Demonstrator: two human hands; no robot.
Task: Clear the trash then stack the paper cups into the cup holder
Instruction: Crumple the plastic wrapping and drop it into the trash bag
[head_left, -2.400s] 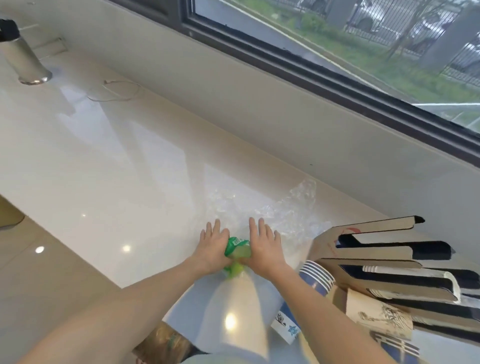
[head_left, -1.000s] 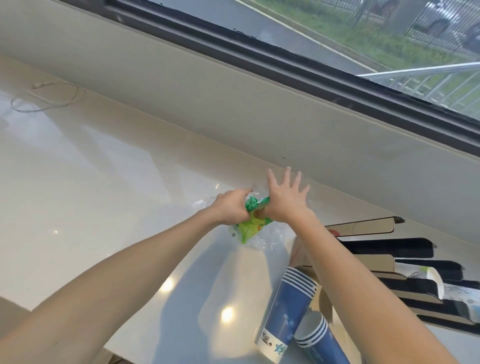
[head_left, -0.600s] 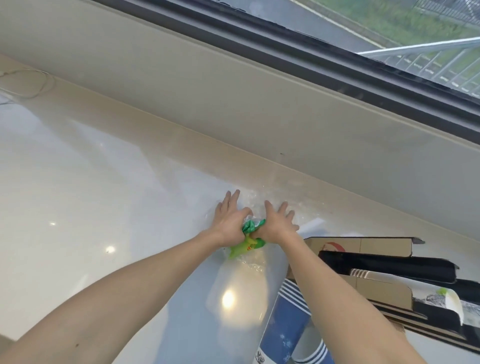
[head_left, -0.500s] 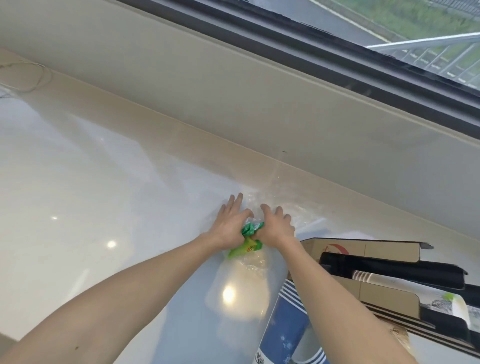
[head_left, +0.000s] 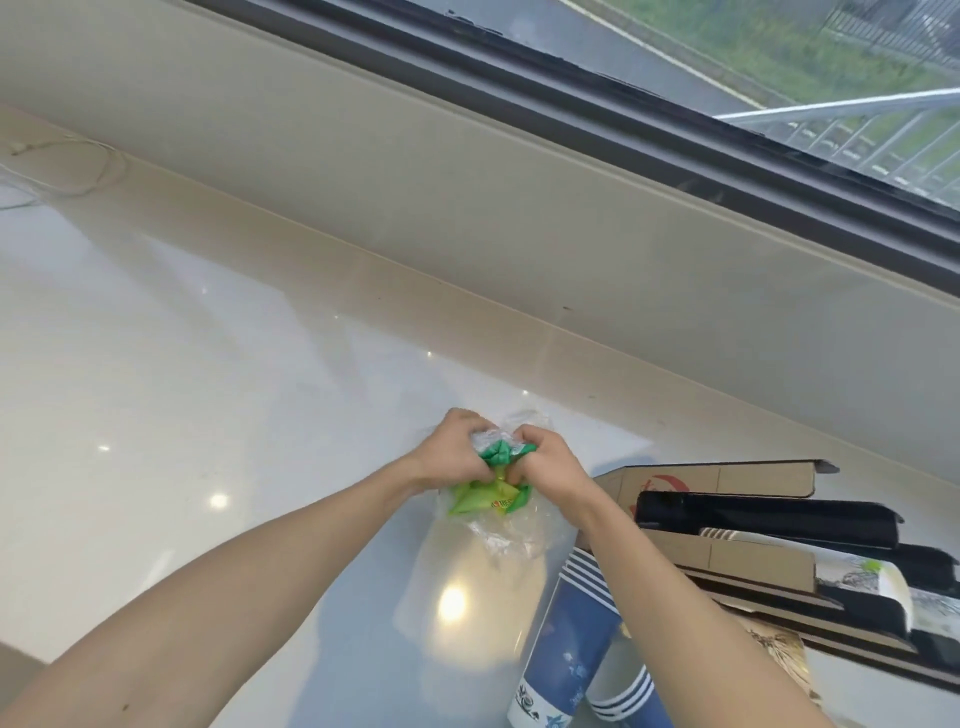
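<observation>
A crumpled clear plastic wrapper (head_left: 511, 530) with a green and yellow printed part (head_left: 488, 496) lies bunched on the pale countertop (head_left: 182, 415). My left hand (head_left: 457, 449) and my right hand (head_left: 545, 460) both have their fingers curled around it, side by side, squeezing it together. Just below my right forearm lies a stack of blue paper cups (head_left: 563, 649) with white stripes, on its side, and a second blue stack (head_left: 631, 696) lies beside it. No cup holder is in view.
Flattened cardboard and black boxes (head_left: 753, 525) are piled at the right, touching the cups. A beige wall and a dark window frame (head_left: 571, 109) run along the back. A thin looped cord (head_left: 67, 166) lies at the far left.
My fingers were spread flat on the wrapper; now both hands are clenched around it, bunching it into a smaller wad. The view has shifted slightly.
</observation>
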